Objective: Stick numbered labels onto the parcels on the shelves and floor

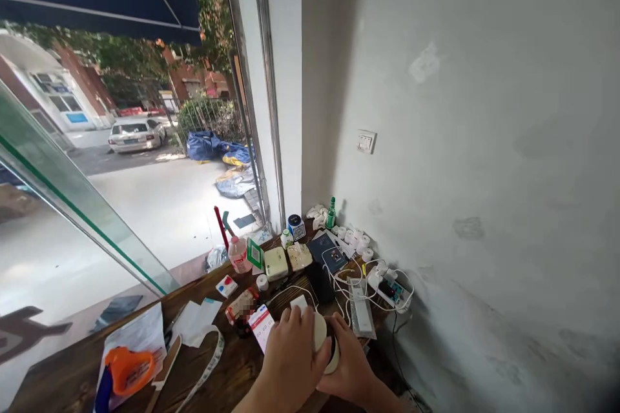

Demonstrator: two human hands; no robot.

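A grey plaster wall (465, 110) fills the right side, and its top is cut off by the picture's edge. Below it stands a dark brown wooden bench (58, 377); its near edge is partly outside the view, so its full shape cannot be told.

Over the bench are the person's left hand (292, 350) and right hand (349, 359), with forearms cut by the lower edge. The grip of both hands is closed around a cream-coloured round object with a black part (319, 330). It is held above the bench's near side, and the fingers hide much of it, so what exactly it is stays unclear.

At the left lies an orange plastic looped handle (115, 369); its blue neighbouring part is cut by the lower edge. Farther back, white cables run over a dark blue rectangular booklet (320, 246). A phone with a lit red-and-white screen (260, 326) is just beside the left hand, which hides its lower end; the small writing is hard to read. Near the wall, a slim green glass bottle (331, 214) stands upright.
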